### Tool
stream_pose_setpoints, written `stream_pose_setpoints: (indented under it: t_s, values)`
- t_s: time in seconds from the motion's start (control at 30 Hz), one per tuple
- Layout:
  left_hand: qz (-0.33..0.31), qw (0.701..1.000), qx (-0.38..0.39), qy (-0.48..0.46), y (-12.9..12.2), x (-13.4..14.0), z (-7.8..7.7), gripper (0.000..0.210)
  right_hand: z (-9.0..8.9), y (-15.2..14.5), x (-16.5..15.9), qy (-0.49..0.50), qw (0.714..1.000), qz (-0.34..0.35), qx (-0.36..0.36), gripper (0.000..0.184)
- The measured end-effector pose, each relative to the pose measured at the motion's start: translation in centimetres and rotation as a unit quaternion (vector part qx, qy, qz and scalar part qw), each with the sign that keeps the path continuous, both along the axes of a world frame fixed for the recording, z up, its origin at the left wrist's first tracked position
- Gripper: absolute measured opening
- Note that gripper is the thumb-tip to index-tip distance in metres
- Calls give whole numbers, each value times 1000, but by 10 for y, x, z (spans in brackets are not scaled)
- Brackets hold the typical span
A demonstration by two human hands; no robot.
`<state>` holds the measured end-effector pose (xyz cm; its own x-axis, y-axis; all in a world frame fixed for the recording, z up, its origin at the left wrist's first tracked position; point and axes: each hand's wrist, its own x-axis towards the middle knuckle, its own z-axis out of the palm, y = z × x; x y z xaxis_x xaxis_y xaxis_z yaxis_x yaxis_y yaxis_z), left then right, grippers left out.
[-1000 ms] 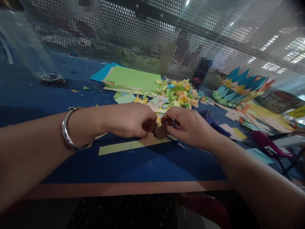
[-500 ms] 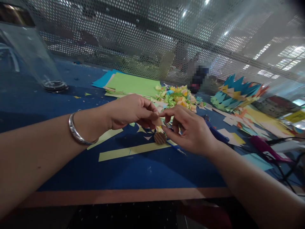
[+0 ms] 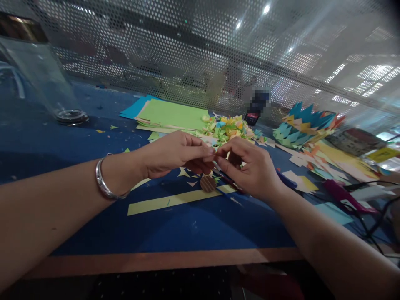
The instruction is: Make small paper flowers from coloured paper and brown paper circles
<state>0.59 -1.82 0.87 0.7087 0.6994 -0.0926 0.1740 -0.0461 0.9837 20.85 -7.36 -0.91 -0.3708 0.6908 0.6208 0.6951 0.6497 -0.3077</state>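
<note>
My left hand [image 3: 176, 153] and my right hand [image 3: 250, 168] meet fingertip to fingertip above the blue table [image 3: 175, 225], pinching something small between them; it is hidden by the fingers. A silver bangle [image 3: 104, 185] circles my left wrist. Just below the fingertips a small round ribbed brown disc [image 3: 208, 183] lies on the table. A pale yellow paper strip [image 3: 168, 201] lies under the hands. Behind them is a heap of small folded paper pieces [image 3: 229, 127] in green, yellow and orange.
Green and blue paper sheets [image 3: 170, 113] lie at the back. A spiky blue and yellow paper form [image 3: 304, 125] stands at the right, with scraps [image 3: 300, 181], a pink tool [image 3: 346, 191] and cables. A clear container [image 3: 46, 81] stands far left. A perforated metal screen [image 3: 200, 50] closes the back.
Both hands have lifted off the table and come together higher up. The brown disc, which they were touching a second ago, now lies free below them.
</note>
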Motion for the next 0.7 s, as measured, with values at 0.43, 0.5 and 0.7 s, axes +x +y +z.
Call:
stream_pose_setpoints:
  t_s: [0.43, 0.5, 0.7]
  values:
    - [-18, 987, 159, 25, 3, 0, -8, 18, -1, -2, -1, 19, 999, -31, -19, 12]
    - [-21, 987, 158, 21, 2, 0, -8, 17, -2, -1, 0, 21, 999, -35, -29, 10]
    - [-25, 981, 189, 33, 3, -1, -7, 17, -1, -2, -1, 17, 999, -30, -40, 9]
